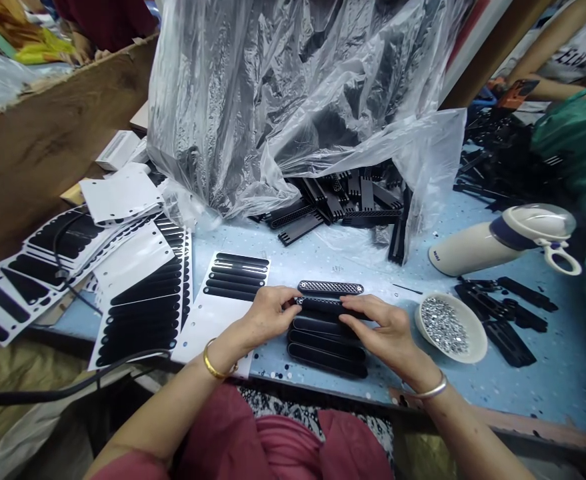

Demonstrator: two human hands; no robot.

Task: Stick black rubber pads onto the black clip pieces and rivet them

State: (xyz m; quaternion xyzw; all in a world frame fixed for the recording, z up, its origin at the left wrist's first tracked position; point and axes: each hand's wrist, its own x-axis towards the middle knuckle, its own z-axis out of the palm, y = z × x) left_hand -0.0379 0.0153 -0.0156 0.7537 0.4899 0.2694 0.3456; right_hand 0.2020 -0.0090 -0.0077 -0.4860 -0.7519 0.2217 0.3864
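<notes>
The black strip (321,305) you're working on is near the center of the frame, slightly low. Its long axis runs left to right, nearly level, one rounded end pointing to the left of the frame and the other to the right. Your left hand (271,312) pinches the left end between thumb and fingers; your right hand (385,327) grasps it toward the right end, fingers along the top edge, thumb below.

Just above it in the frame, a patterned strip (331,287) lies parallel. Just below is a group of black strips (327,350), also lengthwise left to right, the lowest tilting down toward the right.

Left of center, by your left hand, is a white sheet (213,320) with black stickers (237,275). Right of your right hand sits a bowl (479,343) of small metal pieces (443,325); a bottle (473,248) lies above it. Clear plastic (293,100) fills the upper middle, with black parts (345,200) at its opening. Sticker sheets (137,320) pile up at left.
</notes>
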